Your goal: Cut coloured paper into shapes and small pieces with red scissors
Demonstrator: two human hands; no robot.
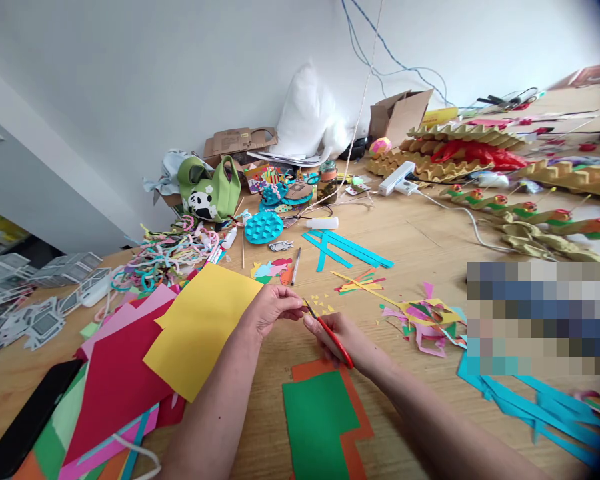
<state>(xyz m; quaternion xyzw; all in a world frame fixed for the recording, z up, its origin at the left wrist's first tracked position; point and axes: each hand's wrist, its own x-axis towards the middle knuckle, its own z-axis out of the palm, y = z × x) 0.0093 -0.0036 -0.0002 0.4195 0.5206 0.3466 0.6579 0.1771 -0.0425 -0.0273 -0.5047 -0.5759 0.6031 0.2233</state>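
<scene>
A smooth, pale wall [190,73] rises behind a fine-grained wooden table [405,233]. Flat and matte, a yellow paper sheet [205,320] lies beside the left forearm; a notched green sheet [320,413] overlaps an orange one [357,407]. The right hand [336,331] is curled round red-handled metal scissors [341,347], between the hands and over the table. The left hand [276,308] has its fingertips pressed together near the blades, any contents too small to tell; just beyond lie tiny yellow triangles [322,306]

Green bag [214,199] — a jar [327,184] to its right, egg cartons [467,136] farther right — black phone [35,413] nearer, left.
</scene>
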